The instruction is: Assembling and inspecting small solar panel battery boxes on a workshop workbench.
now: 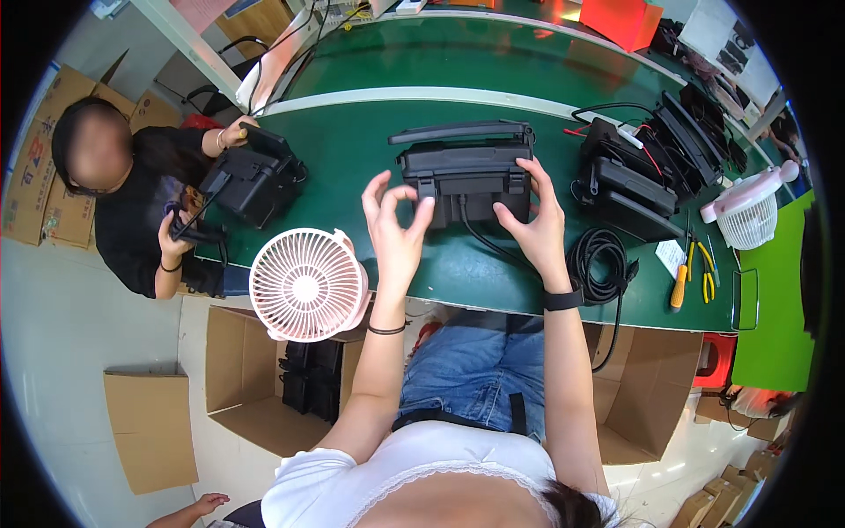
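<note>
A black plastic case (462,163) with a raised lid and front latches sits on the green table in front of me. My left hand (394,231) is at its left front corner, thumb and index finger at the latch and the other fingers curled in the air. Gripping the right front corner, my right hand (539,224) has its fingers along the side and its thumb low by the other latch. A black cable (482,236) runs from the case front toward a coil (600,264) beside my right wrist.
A pink fan (306,287) stands near the left front edge. At left, a co-worker handles another black case (251,180). More black cases (629,176), pliers (707,273), a screwdriver (679,286) and a second fan (748,211) are at right. Cardboard boxes (236,361) flank my legs.
</note>
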The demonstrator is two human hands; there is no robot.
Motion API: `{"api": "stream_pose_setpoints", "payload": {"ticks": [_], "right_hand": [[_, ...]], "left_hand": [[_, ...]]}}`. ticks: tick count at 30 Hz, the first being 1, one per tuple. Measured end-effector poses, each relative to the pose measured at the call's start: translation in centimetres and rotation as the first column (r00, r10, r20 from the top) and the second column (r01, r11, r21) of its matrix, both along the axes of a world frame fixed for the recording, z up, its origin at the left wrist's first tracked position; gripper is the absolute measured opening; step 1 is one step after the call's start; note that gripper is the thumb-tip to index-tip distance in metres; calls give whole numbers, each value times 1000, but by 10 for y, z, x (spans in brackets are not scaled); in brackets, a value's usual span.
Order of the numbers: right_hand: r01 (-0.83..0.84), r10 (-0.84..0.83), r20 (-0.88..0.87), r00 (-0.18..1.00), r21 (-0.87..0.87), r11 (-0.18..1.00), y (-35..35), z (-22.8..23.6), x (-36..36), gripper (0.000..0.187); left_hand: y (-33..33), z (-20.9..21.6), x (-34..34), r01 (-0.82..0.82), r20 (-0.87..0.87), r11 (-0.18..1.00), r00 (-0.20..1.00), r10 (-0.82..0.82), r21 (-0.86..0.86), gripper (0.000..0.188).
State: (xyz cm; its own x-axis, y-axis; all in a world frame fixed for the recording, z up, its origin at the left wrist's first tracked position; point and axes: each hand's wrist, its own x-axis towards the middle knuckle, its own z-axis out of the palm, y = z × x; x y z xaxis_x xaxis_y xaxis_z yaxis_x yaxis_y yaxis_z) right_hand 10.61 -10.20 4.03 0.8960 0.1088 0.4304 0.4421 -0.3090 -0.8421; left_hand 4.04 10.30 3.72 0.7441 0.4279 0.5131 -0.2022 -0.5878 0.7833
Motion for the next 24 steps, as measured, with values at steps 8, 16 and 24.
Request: {"api": "stream_pose_setpoints", "payload": {"ticks": [8,16,24], "right_hand": [[19,-19,18,1000,-11,1000,4,1,0,71],[-25,26,-17,1000,21,999,3,-4,-3,73],[42,-43,1,999,115,992,9,-15,-9,56]], "left_hand": [[-10,19,4,82,44,997,996,-83,8,30],[-2,5,37,158,199,962,973,-114,-222,17],[-3,-19,46,217,259,943,954,-150,-252,43]]}}
